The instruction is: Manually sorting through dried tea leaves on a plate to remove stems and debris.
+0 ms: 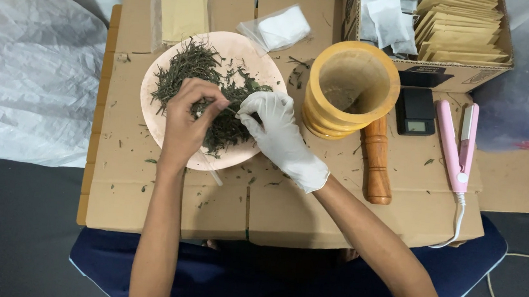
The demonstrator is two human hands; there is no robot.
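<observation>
A pale pink plate (pixel 154 105) on a cardboard box top holds a heap of dried green herb stems (pixel 186 67). My bare left hand (pixel 188 120) hovers over the plate, its fingers pinched on a thin stem. My right hand (pixel 281 137), in a white glove, meets it at the plate's right side and pinches the same stem (pixel 233 110) from the other end. To the right of the plate stands a wooden mortar (pixel 351 89) with powder inside, and a wooden pestle (pixel 377 157) lies against it.
A small black scale (pixel 416 111) and a pink hair-iron-shaped sealer (pixel 458 145) with a white cord lie at the right. A carton (pixel 456 31) of paper sachets sits at the back right; plastic bags (pixel 184 10) of sachets lie behind the plate. Herb crumbs litter the cardboard (pixel 284 213).
</observation>
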